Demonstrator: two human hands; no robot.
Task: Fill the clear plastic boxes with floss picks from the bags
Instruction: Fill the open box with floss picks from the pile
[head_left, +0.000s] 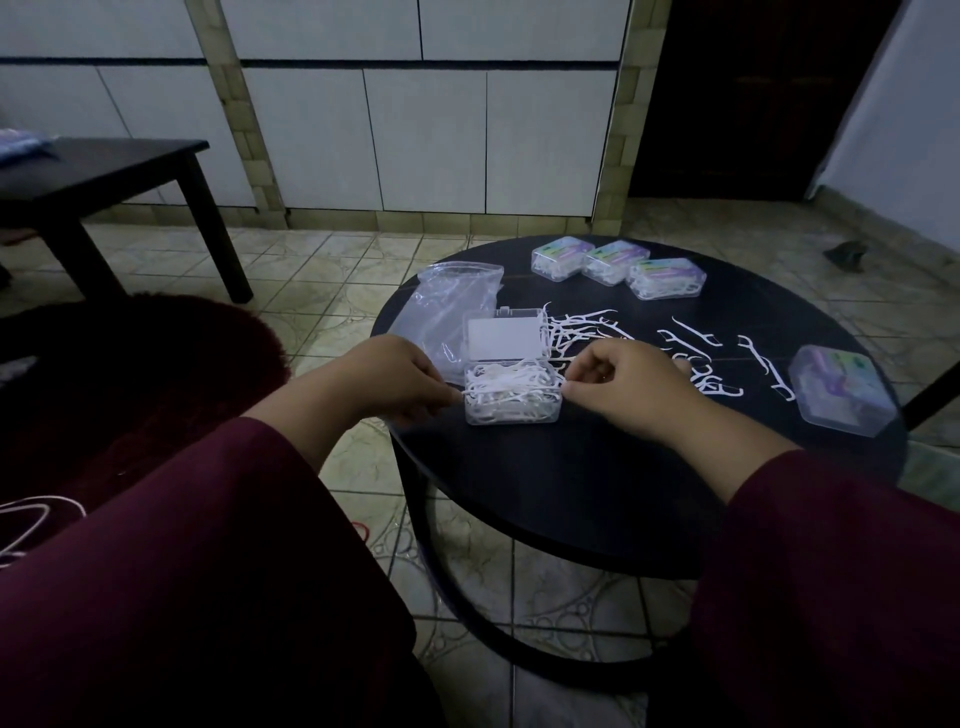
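Observation:
An open clear plastic box (511, 397) stands on the round dark table (597, 483), heaped with white floss picks, its lid (504, 335) tipped back. My left hand (395, 382) has its fingers curled at the box's left end. My right hand (623, 387) has curled fingertips at the box's right end, where a floss pick sticks out. Loose floss picks (691, 345) lie scattered behind and to the right of the box. An empty clear bag (447, 306) lies behind the box on the left.
Three closed filled boxes (615, 265) sit in a row at the table's far edge. Another closed box (841, 389) lies at the right edge. A dark side table (104, 171) stands at the far left on the tiled floor.

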